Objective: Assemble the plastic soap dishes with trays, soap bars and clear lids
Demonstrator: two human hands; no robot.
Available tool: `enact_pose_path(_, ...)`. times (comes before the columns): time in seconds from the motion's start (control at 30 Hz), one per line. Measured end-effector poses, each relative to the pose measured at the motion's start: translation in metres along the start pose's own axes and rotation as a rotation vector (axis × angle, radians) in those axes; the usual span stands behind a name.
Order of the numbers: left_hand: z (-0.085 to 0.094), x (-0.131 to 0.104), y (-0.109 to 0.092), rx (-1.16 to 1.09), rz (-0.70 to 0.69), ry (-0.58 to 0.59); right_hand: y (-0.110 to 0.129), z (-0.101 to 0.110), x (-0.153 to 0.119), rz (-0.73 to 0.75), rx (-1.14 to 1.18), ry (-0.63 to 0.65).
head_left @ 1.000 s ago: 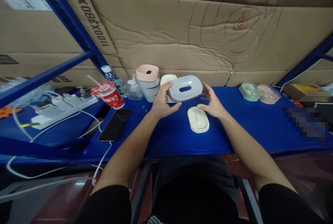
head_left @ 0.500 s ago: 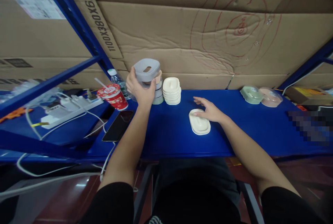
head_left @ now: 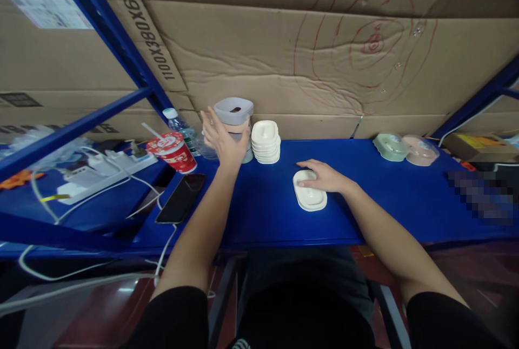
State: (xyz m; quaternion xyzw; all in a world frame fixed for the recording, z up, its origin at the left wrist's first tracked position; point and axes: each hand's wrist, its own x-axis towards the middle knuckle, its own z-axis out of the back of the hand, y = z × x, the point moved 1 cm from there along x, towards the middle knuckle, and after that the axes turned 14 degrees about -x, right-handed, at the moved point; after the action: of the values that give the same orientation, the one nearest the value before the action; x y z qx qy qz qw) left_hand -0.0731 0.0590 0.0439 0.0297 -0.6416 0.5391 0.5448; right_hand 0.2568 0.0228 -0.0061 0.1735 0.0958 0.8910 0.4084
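Note:
At the back of the blue table, a grey plastic piece with an oval slot (head_left: 234, 110) sits on top of a stack of similar pieces (head_left: 243, 140). My left hand (head_left: 227, 140) is at the near left side of that stack, its fingers spread and the thumb beside it. Just right of it stands a pile of cream lids (head_left: 266, 143). My right hand (head_left: 326, 177) hovers over or rests on a cream lid (head_left: 312, 197) lying flat, its fingers stretched out and apart from the thumb. Whether it touches the lid is unclear.
On the left are a red cup with a straw (head_left: 178, 155), a clear bottle (head_left: 184, 132), a phone (head_left: 181, 198) and a power strip (head_left: 89, 184) with cables. Green (head_left: 390, 146) and pink (head_left: 420, 150) containers sit back right, near a cardboard box (head_left: 482, 147).
The grey piece, held above the stack before, now rests on it, and my left hand's fingers have opened away. My right hand has shifted slightly left over the cream lid.

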Motion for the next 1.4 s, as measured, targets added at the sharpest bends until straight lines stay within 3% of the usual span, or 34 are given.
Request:
enact_pose_path(0.07, 0.003, -0.009, -0.004, 0.004, -0.106, -0.018, -0.004, -0.001, -0.001, -0.012, -0.034, 0.005)
enact_pose_path(0.13, 0.0, -0.021, -0.012, -0.02, -0.232, 0.051, -0.01, -0.001, -0.001, -0.048, -0.111, 0.012)
enact_pose_path(0.2, -0.008, -0.038, -0.025, -0.083, -0.36, 0.263, -0.014, -0.002, -0.001, -0.08, -0.215, 0.04)
enact_pose_path(0.33, -0.027, -0.075, -0.055, -0.212, -0.648, 0.833, -0.016, -0.001, 0.0, -0.087, -0.351, 0.106)
enact_pose_path(0.4, -0.032, -0.09, -0.064, -0.201, -0.721, 0.974, -0.016, 0.001, 0.001, -0.132, -0.378, 0.098)
enact_pose_path(0.5, -0.033, -0.104, -0.069, -0.157, -0.763, 1.064, -0.02, 0.005, 0.002, -0.252, -0.333, 0.067)
enact_pose_path(0.7, -0.034, -0.105, -0.066, -0.149, -0.818, 1.061, -0.043, 0.011, 0.003, -0.489, -0.073, -0.139)
enact_pose_path(0.8, -0.035, -0.095, -0.062, -0.119, -0.806, 0.993, -0.047, 0.013, 0.003, -0.527, -0.016, -0.259)
enact_pose_path(0.9, -0.032, -0.082, -0.055, -0.06, -0.761, 0.928, -0.045, 0.013, 0.004, -0.501, 0.213, -0.392)
enact_pose_path(1.0, -0.026, -0.067, -0.046, -0.025, -0.725, 0.793, -0.038, 0.009, 0.004, -0.43, 0.366, -0.347)
enact_pose_path(1.17, -0.016, -0.049, -0.033, 0.03, -0.612, 0.496, -0.027, -0.003, 0.006, -0.287, 0.26, -0.207)
enact_pose_path(1.27, -0.016, -0.044, -0.028, 0.107, -0.492, 0.459, -0.025, -0.007, 0.007, -0.252, 0.191, -0.165)
enact_pose_path(1.4, -0.021, -0.046, -0.027, 0.193, -0.395, 0.499, -0.026, -0.008, 0.007, -0.253, 0.16, -0.157)
